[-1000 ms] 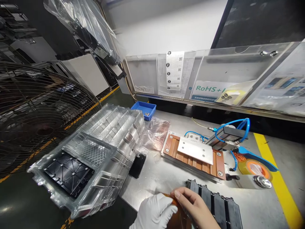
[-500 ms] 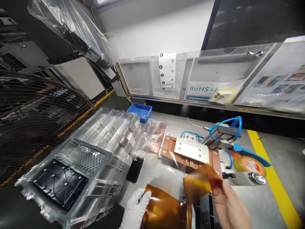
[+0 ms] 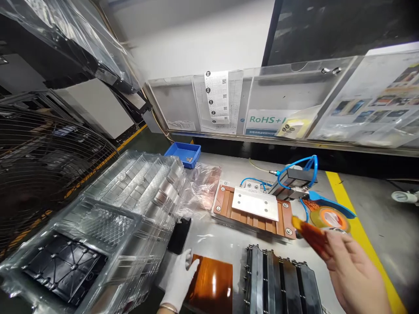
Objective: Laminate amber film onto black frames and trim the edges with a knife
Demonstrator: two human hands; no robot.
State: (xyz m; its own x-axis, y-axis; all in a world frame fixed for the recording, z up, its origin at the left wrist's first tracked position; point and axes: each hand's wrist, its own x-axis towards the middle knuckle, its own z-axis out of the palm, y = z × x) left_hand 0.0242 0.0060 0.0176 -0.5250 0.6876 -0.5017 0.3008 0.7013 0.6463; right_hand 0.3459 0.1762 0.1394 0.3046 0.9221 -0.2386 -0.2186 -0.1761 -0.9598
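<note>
At the lower frame edge, gloved left hand (image 3: 179, 281) presses flat on the amber sheet (image 3: 210, 284), partly cut off; bare right hand (image 3: 355, 277) pinches a blurred amber strip (image 3: 309, 235).

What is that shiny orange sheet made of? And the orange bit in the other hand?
The orange sheet under the gloved left hand looks like thin, glossy amber plastic film: it reflects the lights. The orange piece pinched in the bare right hand seems the same film, translucent and bendy, possibly a peeled-off layer.
</note>
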